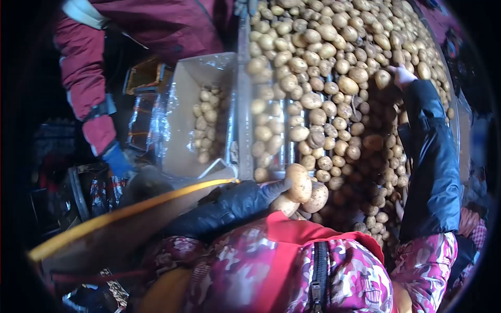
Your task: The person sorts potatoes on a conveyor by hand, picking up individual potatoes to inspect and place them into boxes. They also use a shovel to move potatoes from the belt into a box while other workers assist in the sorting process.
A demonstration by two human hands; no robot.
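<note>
While a broad bed of potatoes [334, 78] spreads ahead of both hands, a person in a red jacket [94, 62] stands far left. Left of the left hand [279, 189], which grips a potato [299, 182], sits a cardboard box [193, 104] holding potatoes. The right hand [399, 75] closes on a small potato [382, 78] farther out.

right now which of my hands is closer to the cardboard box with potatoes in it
Left. The left hand, gripping potatoes, sits just right of and below the cardboard box. The right hand is far across the potato pile, touching a potato.
</note>
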